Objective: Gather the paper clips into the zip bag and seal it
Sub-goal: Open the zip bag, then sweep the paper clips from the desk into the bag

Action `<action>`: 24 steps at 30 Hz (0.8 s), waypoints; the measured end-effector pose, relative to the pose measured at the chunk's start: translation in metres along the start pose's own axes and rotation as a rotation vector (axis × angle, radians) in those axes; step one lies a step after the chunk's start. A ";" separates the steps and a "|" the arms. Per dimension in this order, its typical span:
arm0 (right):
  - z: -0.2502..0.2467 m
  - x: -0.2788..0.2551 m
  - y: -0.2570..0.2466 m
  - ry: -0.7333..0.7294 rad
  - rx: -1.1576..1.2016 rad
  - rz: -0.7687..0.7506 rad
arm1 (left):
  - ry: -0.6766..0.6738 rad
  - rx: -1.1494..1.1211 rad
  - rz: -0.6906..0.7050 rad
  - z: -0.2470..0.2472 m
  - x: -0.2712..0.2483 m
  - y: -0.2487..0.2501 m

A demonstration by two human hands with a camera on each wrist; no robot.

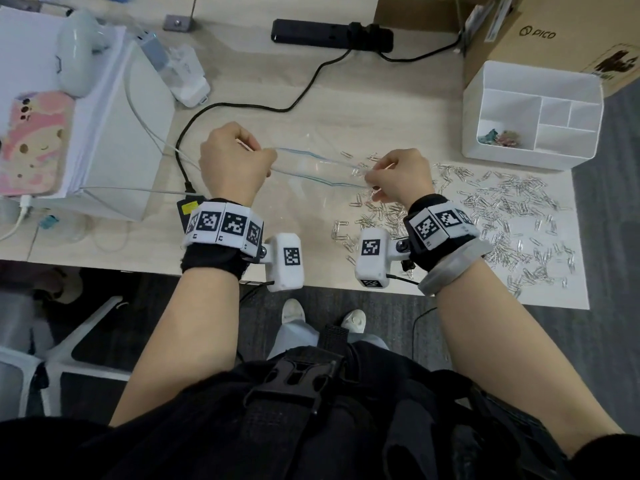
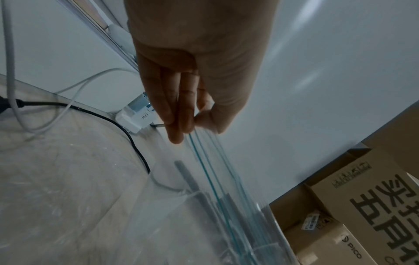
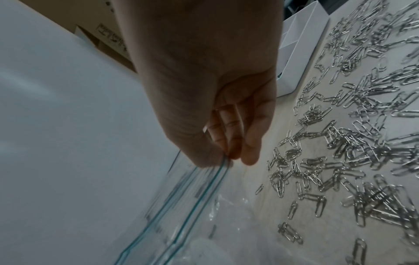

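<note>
Both hands pinch the zip bag mouth: left hand fingers at its left end, right hand at its right, beside loose paper clips on the counter.

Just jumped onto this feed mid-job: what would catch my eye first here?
A big scatter of silver paper clips covers the desk's right side, in front of a white divided organizer. At centre, the left hand and right hand each pinch an end of the clear zip bag, stretching its blue-lined mouth between them above the desk.
</note>
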State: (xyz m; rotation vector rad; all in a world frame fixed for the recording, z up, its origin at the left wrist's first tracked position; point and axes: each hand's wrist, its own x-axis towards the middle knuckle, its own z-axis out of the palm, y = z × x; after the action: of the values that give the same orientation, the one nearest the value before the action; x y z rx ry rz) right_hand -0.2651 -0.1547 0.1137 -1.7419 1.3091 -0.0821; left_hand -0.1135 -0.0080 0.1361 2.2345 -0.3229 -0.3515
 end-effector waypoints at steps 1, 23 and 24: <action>-0.003 0.000 0.001 0.008 0.012 0.002 | 0.013 -0.002 0.002 0.003 -0.002 0.000; -0.058 -0.007 0.039 0.331 0.126 -0.143 | -0.080 0.053 0.206 0.064 -0.027 0.041; -0.058 -0.011 0.039 0.346 0.150 -0.152 | -0.133 0.033 0.214 0.068 -0.025 0.044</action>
State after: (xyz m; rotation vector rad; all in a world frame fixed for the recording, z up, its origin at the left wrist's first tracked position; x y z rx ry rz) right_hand -0.3289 -0.1823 0.1244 -1.7463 1.3707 -0.5758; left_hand -0.1655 -0.0745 0.1322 2.1880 -0.6372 -0.3820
